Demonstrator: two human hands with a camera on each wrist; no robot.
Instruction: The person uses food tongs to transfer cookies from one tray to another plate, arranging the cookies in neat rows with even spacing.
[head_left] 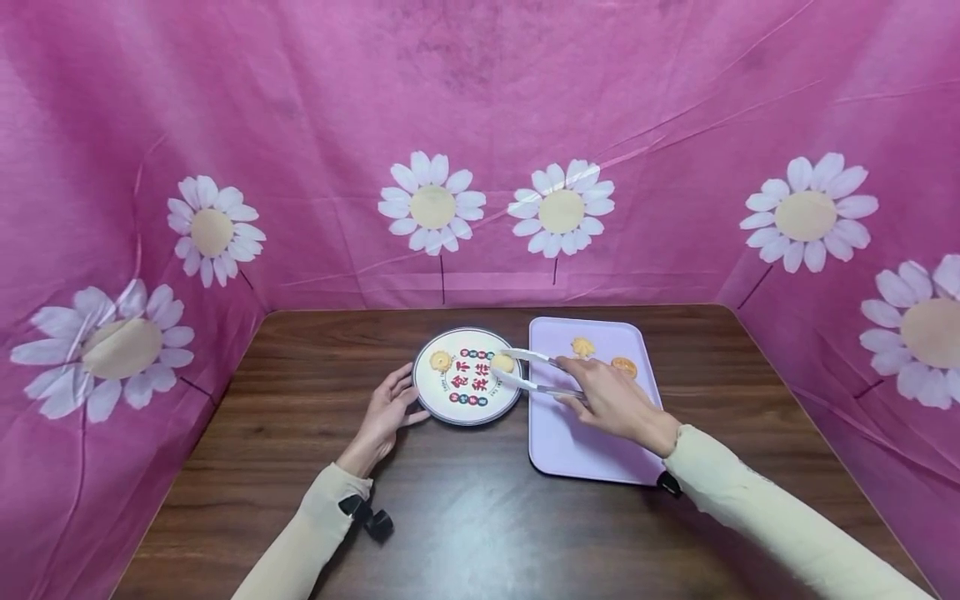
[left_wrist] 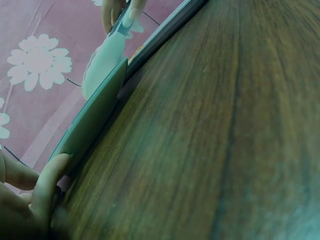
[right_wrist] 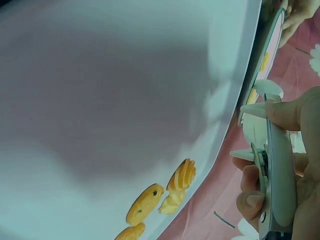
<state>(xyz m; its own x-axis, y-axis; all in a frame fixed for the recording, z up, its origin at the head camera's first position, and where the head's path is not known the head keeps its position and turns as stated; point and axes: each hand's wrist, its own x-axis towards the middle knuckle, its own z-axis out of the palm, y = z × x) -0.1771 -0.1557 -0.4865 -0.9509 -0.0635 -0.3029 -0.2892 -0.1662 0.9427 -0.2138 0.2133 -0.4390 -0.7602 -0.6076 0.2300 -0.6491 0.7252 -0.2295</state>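
- Nearest the head camera, both cream sleeves (head_left: pixel 757 500) run out of view at the bottom edge; a black strap sits at each wrist.
- Left hand (head_left: pixel 386 412): fingers straight and relaxed, fingertips resting against the left rim of the round plate (head_left: pixel 467 400). In the left wrist view only a thumb and part of the palm show, dim and blurred, at the plate edge.
- Right hand (head_left: pixel 611 400): fingers curled round the handles of the white tongs (head_left: pixel 528 371). The right wrist view shows the fingertips pressed on the tongs, but the tips are cut off by the plate rim there.
- Tong tips sit either side of a pale cookie (head_left: pixel 503 363) over the right part of the plate; whether the cookie rests on the plate or is lifted cannot be told.
- A second cookie (head_left: pixel 440 361) lies on the plate's left part.
- Printed red characters on the plate are too small to read.
- Lilac tray (head_left: pixel 570 450): just right of the plate, with two cookies (head_left: pixel 583 347) in its far part; the hand hides part of its surface.
- Both stand on the brown wooden table (head_left: pixel 487 517).
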